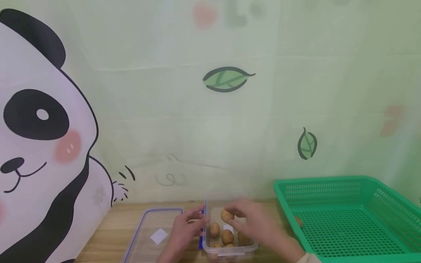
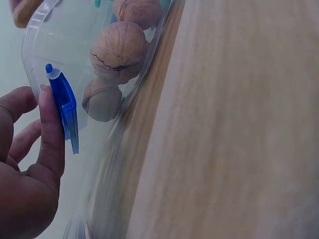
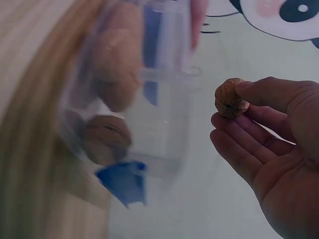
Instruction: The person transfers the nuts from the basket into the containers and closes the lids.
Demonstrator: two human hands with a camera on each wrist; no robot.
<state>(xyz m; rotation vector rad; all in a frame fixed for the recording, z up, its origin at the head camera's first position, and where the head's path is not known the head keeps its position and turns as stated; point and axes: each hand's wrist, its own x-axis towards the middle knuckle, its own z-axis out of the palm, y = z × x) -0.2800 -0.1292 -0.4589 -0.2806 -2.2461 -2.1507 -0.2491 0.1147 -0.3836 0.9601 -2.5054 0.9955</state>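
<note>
My right hand (image 1: 253, 219) pinches a walnut (image 3: 231, 98) between thumb and fingertips, over the clear plastic container (image 1: 238, 250). Several walnuts (image 1: 227, 236) lie inside the container, one of them showing a cracked shell in the left wrist view. At the container's left side, my left hand (image 1: 185, 228) touches the rim and outer wall with its fingers, right beside a blue locking clip (image 2: 65, 104). Another blue clip (image 3: 124, 181) hangs unfastened in the right wrist view, where the container is blurred.
A clear lid (image 1: 144, 226) with a blue edge and a white label lies on the wooden table (image 1: 102, 233), left of the container. To the right stands a large green basket (image 1: 296, 233) with a walnut (image 1: 298, 221) near its left wall. Behind hangs a panda-print cloth (image 1: 158, 120).
</note>
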